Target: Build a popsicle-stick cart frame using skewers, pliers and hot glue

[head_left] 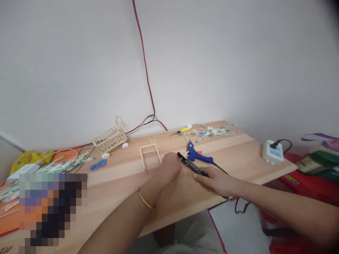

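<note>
My right hand (215, 180) is closed around the handles of a black plier-like cutter (192, 165), its jaws pointing up and left. At those jaws my left hand (171, 165) is closed in a pinch. A short pale end of a thin wooden stick (186, 154) pokes out just past the jaws; the rest of it is hidden by the left fingers. Right behind the tool lies a blue glue gun (197, 155). Just left of my left hand stands a small frame of glued wooden sticks (143, 158).
A stick-built cart (109, 141) with white wheels stands at the back left, near blue round pieces (97, 164). Bagged sticks (66, 164) lie at far left. Behind the glue gun are a yellow screwdriver (184, 130) and small packets (212, 132). A white power box (272, 151) sits right.
</note>
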The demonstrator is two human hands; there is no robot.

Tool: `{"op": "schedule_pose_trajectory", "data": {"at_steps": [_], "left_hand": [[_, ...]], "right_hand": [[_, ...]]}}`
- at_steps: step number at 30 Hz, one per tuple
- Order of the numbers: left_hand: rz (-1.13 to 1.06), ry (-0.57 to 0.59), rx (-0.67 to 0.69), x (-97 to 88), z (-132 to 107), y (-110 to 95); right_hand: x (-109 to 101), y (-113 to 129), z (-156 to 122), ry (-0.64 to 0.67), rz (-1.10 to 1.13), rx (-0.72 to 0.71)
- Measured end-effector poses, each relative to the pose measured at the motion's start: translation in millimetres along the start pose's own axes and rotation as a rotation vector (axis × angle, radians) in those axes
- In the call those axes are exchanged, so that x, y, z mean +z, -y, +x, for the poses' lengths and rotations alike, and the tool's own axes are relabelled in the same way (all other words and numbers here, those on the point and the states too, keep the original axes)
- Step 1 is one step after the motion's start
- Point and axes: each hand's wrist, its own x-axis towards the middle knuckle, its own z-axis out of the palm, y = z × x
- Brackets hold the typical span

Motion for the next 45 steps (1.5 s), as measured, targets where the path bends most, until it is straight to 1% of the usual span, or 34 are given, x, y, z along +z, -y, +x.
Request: {"op": "schedule_pose_trajectory", "data": {"at_steps": [3,5,7,9,11,13,16,19,22,25,27,29,30,32,34,36,38,45], "left_hand": [[0.043,0.025,-0.011,9.4,1,5],[0.073,0.030,-0.008,10.4,-6,2],[0.093,0.032,0.024,5.8,-20,-4],[0.099,0.036,0.093,-4.7,-40,-11],[0.105,0.006,0.214,-20.2,-61,-13],[0.113,-0.087,0.223,-38.7,-78,-8],[0.159,-0.243,0.116,-64.8,-91,15],[0.166,-0.322,-0.021,-78.7,-92,41],[0.193,-0.315,-0.130,-78.8,-87,58],[0.215,-0.282,-0.189,-74.1,-80,63],[0.212,-0.270,-0.207,-72.0,-76,64],[0.202,-0.254,-0.228,-71.3,-74,65],[0.197,-0.248,-0.239,-71.2,-74,66],[0.189,-0.244,-0.253,-71.2,-74,67],[0.185,-0.246,-0.254,-71.2,-74,68],[0.184,-0.248,-0.253,-71.3,-75,69],[0.180,-0.248,-0.260,-71.8,-75,70],[0.206,-0.259,-0.270,-76.6,-74,75]], "right_hand": [[-2,-5,3,0.049,0.006,0.110],[-6,-5,7,0.115,-0.087,0.168],[-11,-3,11,0.135,-0.239,0.162],[-13,-1,15,0.052,-0.421,0.104],[-12,0,20,-0.067,-0.613,0.081],[-9,-1,26,-0.150,-0.774,0.108],[-6,-3,39,-0.217,-0.904,0.135],[-6,-6,56,-0.340,-0.968,0.149],[-5,-10,71,-0.490,-1.024,0.116],[-2,-8,77,-0.601,-1.030,0.007],[1,-2,78,-0.640,-0.990,-0.079],[6,8,77,-0.628,-0.928,-0.185],[9,13,77,-0.597,-0.891,-0.249],[18,24,78,-0.497,-0.800,-0.368],[27,33,81,-0.377,-0.702,-0.422],[36,39,85,-0.288,-0.633,-0.421],[43,43,90,-0.240,-0.604,-0.409],[52,61,95,-0.169,-0.618,-0.354]]}}
